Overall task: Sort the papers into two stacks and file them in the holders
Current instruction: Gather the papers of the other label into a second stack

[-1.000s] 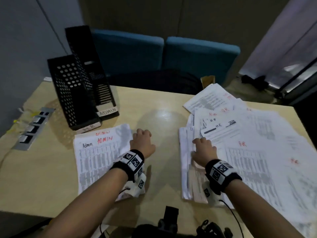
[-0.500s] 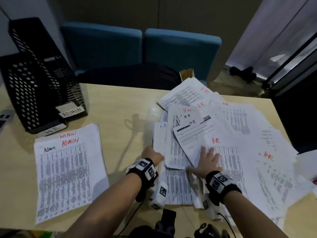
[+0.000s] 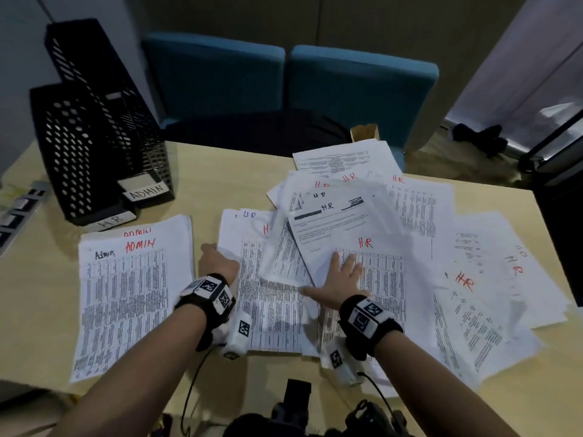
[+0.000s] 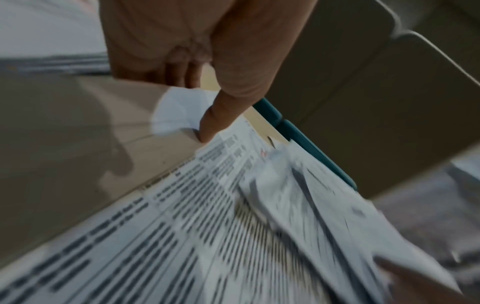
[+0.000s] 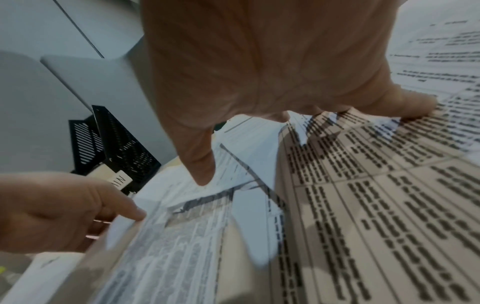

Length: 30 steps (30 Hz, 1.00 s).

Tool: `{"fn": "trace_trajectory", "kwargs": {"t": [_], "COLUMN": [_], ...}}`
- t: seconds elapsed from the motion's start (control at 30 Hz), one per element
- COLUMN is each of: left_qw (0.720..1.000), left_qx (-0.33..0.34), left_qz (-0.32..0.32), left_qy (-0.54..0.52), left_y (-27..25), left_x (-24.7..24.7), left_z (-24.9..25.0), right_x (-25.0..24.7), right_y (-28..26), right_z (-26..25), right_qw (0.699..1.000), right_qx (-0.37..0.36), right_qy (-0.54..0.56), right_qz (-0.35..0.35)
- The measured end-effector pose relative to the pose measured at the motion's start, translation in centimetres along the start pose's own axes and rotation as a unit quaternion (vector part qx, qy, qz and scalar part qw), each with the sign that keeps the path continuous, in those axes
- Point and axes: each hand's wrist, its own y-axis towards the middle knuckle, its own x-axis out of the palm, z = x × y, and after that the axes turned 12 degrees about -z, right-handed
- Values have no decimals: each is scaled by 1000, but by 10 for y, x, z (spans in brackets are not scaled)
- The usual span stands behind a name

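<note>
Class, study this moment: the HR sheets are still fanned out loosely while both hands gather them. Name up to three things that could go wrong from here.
1. The HR papers are splayed toward the table's right edge; a sweep by the right hand may push sheets off.
2. The left hand pinches only the pile's left edge, so sheets could crease or slip.
3. The ADMIN stack lies close by; stray sheets might mix in.
</note>
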Motion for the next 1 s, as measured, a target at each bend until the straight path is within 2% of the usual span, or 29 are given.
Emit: {"fn": "trace_trajectory", "kwargs": {"t": [0.07,0.13,0.17,0.23,0.27,0.33,0.43,0.53,0.6,0.7,0.83,0.93,1.0], "left_qw": [995,981,974,966,965,966,967,972,979,982,985,986,977], "left_qx": [15,85,129,186,188,173,147,131,129,122,106,82,64], "left_qz": [49,81,66,-17,-64,-133,-183,-184,-148,-129,-129,-140,-171], "left_qy": [90,154,174,181,171,136,103,68,56,64,47,-40,-106], "left_y": [-4,-10,-11,-18,-22,-28,-27,-26,-27,-28,-24,-18,-11], "left_x": [5,16,25,43,51,67,88,101,105,106,103,102,105], "left_z": [3,12,16,27,33,43,52,60,65,71,76,85,89], "right_x": [-1,-12,-21,-43,-55,-73,-83,-82,-81,-82,-106,-137,-152], "right_y": [0,-2,-2,-4,-6,-9,-8,-4,-2,-2,12,35,53], "right_z": [-7,-4,1,18,31,59,95,109,110,100,85,74,67], "right_qw": [999,998,995,981,970,951,929,917,924,931,908,902,919], "right_qx": [-24,-26,-4,73,115,189,233,181,142,104,-8,-40,-22], "right_qy": [22,47,62,101,125,173,249,307,274,175,180,210,239], "right_qz": [1,43,80,149,171,173,144,179,226,302,379,375,314]}}
